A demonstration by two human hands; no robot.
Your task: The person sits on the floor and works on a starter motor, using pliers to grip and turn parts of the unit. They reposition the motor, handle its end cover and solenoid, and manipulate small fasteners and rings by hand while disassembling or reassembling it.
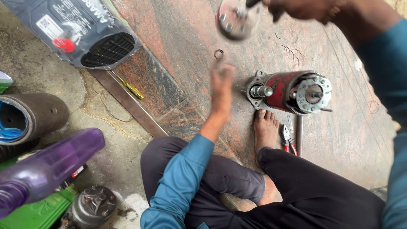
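Head view: left hand (pixel 222 83) stretched forward from a teal sleeve, fingers extended toward twelve o'clock and blurred, grip released and holding nothing, tips just short of a small metal ring (pixel 218 54) lying on the reddish stone floor (pixel 178 46). Right hand (pixel 302 8) raised at one o'clock, grip clenched around a blurred round metal plate (pixel 237 18). Red motor body (pixel 287 92) lying on its side at three o'clock of the left hand, just beyond a bare foot (pixel 265 131), red-handled pliers (pixel 287 138) beside it.

One red motor (pixel 288 91). One round end plate (pixel 237 19). One small ring (pixel 218 54). One pliers (pixel 287 138). One yellow screwdriver (pixel 129 87). One purple bottle (pixel 46 167). One black battery (pixel 80 32).
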